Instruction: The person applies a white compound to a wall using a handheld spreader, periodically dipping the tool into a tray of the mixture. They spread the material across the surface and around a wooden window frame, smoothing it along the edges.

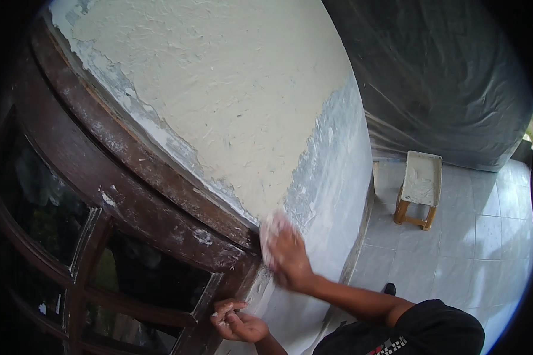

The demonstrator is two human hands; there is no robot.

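My right hand (287, 251) is against the wall beside the corner of the door frame, blurred by motion. A pale, flat-looking thing (266, 239) shows along its fingers, too smeared to name. Cream-coloured filler (219, 89), rough and ridged, covers much of the wall above this hand. Below and to the left, my left hand (238, 322) is close to the frame, its fingers curled in and marked with white. I see nothing clearly held in it.
A dark wooden frame with glass panes (148, 272) borders the wall on the left. Bare grey-white wall (331, 177) runs down the right. A small stool (421, 183) with a pale-smeared top stands on the tiled floor (456, 248), near dark plastic sheeting (438, 77).
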